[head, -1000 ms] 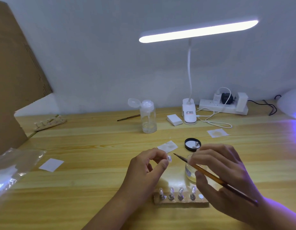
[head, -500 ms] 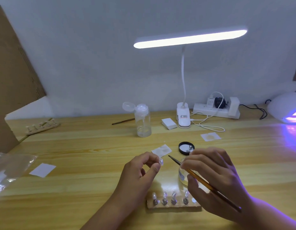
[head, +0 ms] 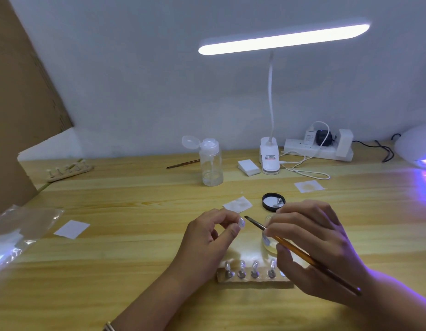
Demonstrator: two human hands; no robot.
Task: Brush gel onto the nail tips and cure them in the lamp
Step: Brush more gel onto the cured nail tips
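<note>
While the left hand [head: 207,237] pinches a clear nail tip [head: 241,222] between thumb and forefinger, the tip stands out past the fingertips on their right side, held above the wooden table [head: 135,259]. The right hand [head: 312,247] grips a gel brush [head: 256,223] like a pen, fingers curled round its orange handle, the bristle end pointing left, just beside the nail tip; contact cannot be made out. Behind this hand's fingers sits a small glass gel jar [head: 269,244], partly hidden. Near both wrists lies a wooden holder [head: 255,280] carrying four more tips on stands. At the far right edge the curing lamp [head: 415,149] glows violet.
</note>
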